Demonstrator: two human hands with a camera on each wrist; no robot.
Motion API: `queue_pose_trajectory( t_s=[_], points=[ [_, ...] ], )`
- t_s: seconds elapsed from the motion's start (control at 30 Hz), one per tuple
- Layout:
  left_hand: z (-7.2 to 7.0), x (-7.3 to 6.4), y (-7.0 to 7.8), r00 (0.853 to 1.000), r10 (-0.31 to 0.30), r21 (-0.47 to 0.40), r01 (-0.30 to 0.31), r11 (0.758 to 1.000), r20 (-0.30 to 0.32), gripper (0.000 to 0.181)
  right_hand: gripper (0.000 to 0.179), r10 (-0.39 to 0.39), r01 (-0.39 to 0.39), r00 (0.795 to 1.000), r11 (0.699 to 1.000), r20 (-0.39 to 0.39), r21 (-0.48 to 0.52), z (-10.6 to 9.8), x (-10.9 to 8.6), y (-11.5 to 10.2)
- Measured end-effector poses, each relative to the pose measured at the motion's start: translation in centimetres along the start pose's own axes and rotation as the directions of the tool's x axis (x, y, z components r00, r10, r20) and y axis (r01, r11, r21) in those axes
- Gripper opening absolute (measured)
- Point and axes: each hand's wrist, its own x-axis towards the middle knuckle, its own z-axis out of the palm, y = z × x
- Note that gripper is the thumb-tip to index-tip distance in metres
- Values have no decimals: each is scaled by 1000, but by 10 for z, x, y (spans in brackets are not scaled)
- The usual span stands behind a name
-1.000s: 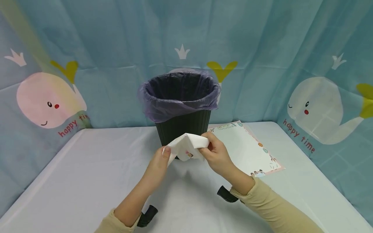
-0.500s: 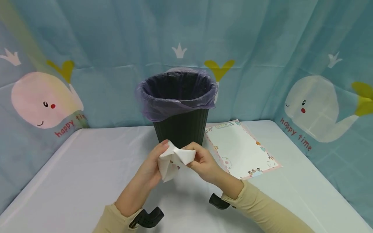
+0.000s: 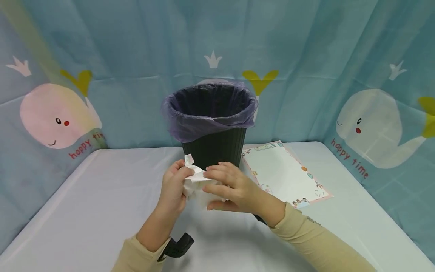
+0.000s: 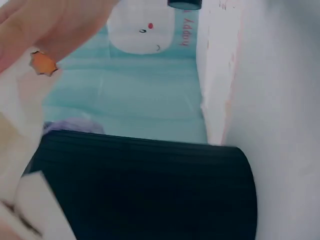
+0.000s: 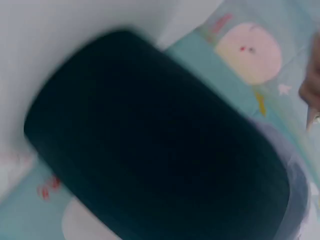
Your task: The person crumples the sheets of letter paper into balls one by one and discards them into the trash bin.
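while the left hand pinches a crumple of white paper between thumb and fingers, the right hand spreads its fingers along the paper's other side; from my distant post i read the left as clamped on the paper and the right as loose and unfolded, though i cannot tell how firmly its fingertips press; the paper sits between the two hands, held above the white table and in front of the dark bin, whose purple liner folds over the rim; a bordered sheet lies flat to the right of the bin; my left wrist view catches an orange print on the paper, by the hand.

i judge the paper light and soft, with some spring in its folds, so it may reopen if the grip slackens; it should not be slippery, but a thin edge could tear under a hard tug; the best hold, to my eye, is not the loose corner sticking up above the left thumb but the thicker, wadded middle, cupped from both sides.
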Motion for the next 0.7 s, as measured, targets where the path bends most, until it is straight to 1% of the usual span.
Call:
queue_pose_trajectory(
  t_s=[0.03,0.07,0.13,0.17,0.2,0.23,0.27,0.3,0.33,0.37,0.4,0.43,0.47,0.5,0.53,0.57,0.6,0.63,0.67,0.7],
  points=[
    [0,-1,0,1000,2,-4,-2,1000,19,11,42,-40,40,999,999,3,-15,-1,1,3],
    [0,-2,0,999,6,-6,-6,1000,36,10,42,-60,60,998,998,-5,-19,-1,2,5],
    [1,-2,0,997,20,-16,-19,1000,74,18,41,-84,82,996,996,-39,-47,-1,3,7],
    [2,-2,-1,996,31,-27,-29,999,80,22,41,-88,85,994,995,-57,-57,1,3,7],
    [4,-1,-3,995,55,-37,-53,998,78,26,41,-83,78,993,995,-78,-63,2,3,6],
    [6,-1,-4,995,84,-42,-81,996,62,29,41,-69,62,992,996,-103,-64,4,3,5],
    [8,-1,-6,992,119,-53,-117,992,35,31,41,-45,39,991,998,-130,-51,7,3,3],
    [11,-1,-8,987,160,-54,-159,986,1,32,41,-7,3,988,1000,-152,-29,9,3,1],
    [14,-1,-10,977,211,-44,-212,976,-32,34,41,56,-55,982,998,-180,10,12,2,-1],
    [17,-2,-12,963,263,-32,-265,964,-62,34,40,145,-133,968,989,-207,70,15,2,-2],
    [19,-2,-14,942,325,-4,-326,945,-81,36,41,249,-221,941,965,-230,141,18,1,-4],
    [22,-2,-17,915,393,35,-392,919,-88,38,42,365,-314,900,923,-241,223,21,0,-6],
    [24,-2,-19,882,464,73,-459,886,-86,40,44,476,-398,846,864,-240,309,24,0,-8],
    [26,-1,-22,841,537,116,-527,842,-73,43,48,586,-480,778,787,-227,387,26,-1,-10],
    [27,0,-26,790,613,153,-601,784,-36,44,52,691,-554,693,694,-207,460,29,-1,-12],
    [27,0,-29,730,683,189,-672,716,8,46,58,779,-614,603,592,-173,523,32,-2,-15],
    [27,2,-33,659,750,224,-741,633,59,47,64,843,-656,522,493,-128,571,35,-3,-17],
    [27,3,-36,588,801,249,-797,550,112,46,70,893,-686,444,393,-76,613,38,-4,-20],
    [26,4,-39,521,838,261,-842,473,164,44,74,930,-706,367,295,-24,643,40,-5,-22],
    [25,5,-43,455,863,265,-879,396,221,42,79,955,-717,294,201,28,667,43,-6,-24]
  ],
)
